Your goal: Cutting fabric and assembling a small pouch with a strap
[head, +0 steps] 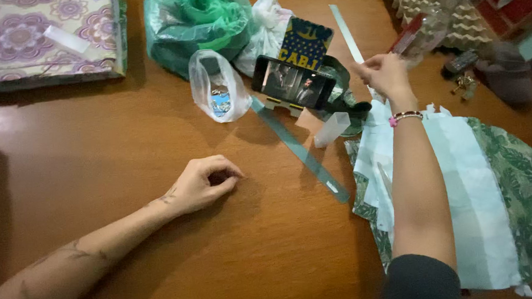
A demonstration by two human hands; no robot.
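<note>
Here the left hand [204, 182] is resting loosely curled on the wooden table [126, 144], holding nothing — the right hand [384, 74] is reaching out beyond the leaf-print fabric [516, 185], fingers pinching a pale strip [346, 33].

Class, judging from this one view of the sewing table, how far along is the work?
Done: pale paper pieces lie on the leaf-print fabric. In hand: the right hand is raised, pinching something too small to identify; the left hand rests curled on the table. Left: the long ruler lies untouched; no stitching is visible.
</note>
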